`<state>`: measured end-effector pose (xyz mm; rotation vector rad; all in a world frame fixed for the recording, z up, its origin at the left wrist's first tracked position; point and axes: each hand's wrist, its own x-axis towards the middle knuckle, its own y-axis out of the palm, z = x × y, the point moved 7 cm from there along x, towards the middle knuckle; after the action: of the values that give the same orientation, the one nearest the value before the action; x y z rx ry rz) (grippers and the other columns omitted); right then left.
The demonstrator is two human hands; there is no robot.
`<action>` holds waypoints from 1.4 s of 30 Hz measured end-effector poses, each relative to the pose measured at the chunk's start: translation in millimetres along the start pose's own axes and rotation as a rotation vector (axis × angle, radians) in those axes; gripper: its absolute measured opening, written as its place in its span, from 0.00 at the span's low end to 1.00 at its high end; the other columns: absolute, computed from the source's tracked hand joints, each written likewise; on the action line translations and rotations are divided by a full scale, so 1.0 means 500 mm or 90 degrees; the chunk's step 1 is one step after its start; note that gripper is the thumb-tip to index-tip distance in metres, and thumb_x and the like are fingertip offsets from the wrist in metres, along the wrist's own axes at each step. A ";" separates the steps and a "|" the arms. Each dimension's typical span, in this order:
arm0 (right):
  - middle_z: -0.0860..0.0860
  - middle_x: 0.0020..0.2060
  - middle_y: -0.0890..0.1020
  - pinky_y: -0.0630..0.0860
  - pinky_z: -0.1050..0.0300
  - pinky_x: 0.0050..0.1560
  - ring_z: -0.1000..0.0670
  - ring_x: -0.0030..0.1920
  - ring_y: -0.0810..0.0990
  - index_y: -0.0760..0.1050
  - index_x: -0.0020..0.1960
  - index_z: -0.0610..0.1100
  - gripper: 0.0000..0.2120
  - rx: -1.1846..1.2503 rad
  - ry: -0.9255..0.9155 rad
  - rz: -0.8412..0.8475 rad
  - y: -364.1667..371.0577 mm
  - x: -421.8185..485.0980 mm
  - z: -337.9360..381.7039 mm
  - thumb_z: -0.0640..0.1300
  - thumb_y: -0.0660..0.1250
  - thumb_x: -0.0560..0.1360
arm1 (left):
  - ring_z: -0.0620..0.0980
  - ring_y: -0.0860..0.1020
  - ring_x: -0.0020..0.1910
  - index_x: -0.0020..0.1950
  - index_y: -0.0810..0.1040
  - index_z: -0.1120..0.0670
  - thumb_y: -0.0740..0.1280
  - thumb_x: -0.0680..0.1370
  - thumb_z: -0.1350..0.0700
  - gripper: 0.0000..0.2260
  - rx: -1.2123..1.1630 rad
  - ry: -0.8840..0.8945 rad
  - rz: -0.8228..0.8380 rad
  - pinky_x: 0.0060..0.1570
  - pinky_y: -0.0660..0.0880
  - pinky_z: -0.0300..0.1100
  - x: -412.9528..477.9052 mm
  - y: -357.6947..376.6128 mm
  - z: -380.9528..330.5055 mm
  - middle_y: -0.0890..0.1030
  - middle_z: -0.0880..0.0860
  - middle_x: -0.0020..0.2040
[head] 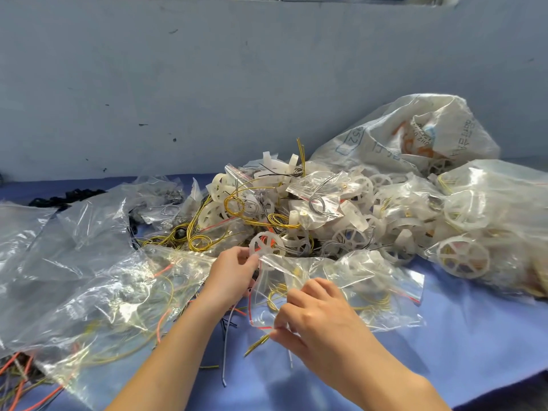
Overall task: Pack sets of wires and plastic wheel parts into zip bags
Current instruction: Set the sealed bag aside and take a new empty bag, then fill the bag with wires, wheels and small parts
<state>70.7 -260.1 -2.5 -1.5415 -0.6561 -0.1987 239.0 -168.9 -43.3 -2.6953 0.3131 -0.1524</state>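
A small clear zip bag (pixel 271 292) with a red strip along its mouth is stretched between my hands over the blue table. My left hand (pixel 234 272) pinches the bag's upper edge, right by a white plastic wheel (pixel 265 244) with spokes. My right hand (pixel 314 315) pinches the bag's lower corner. Yellow wire coils (pixel 277 295) show through the bag. Grey and yellow loose wires (pixel 226 330) lie under my hands.
A heap of white wheels, yellow wire and filled small bags (pixel 296 209) rises behind my hands. Large clear bags of wire (pixel 103 292) lie at the left. A woven sack (pixel 409 134) and a big bag of wheels (pixel 480 226) stand at the right. A blue-grey wall is behind.
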 end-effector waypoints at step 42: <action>0.44 0.75 0.63 0.65 0.69 0.55 0.46 0.74 0.65 0.75 0.52 0.53 0.18 0.207 -0.066 -0.025 -0.029 0.029 0.082 0.31 0.70 0.71 | 0.50 0.76 0.34 0.60 0.78 0.63 0.70 0.72 0.49 0.23 -0.373 -0.114 0.268 0.37 0.75 0.41 -0.166 -0.082 -0.023 0.81 0.60 0.42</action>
<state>64.0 -217.3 13.3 -1.2323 -0.7609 -0.0371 164.7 -116.9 -20.3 -3.0886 0.9861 0.3577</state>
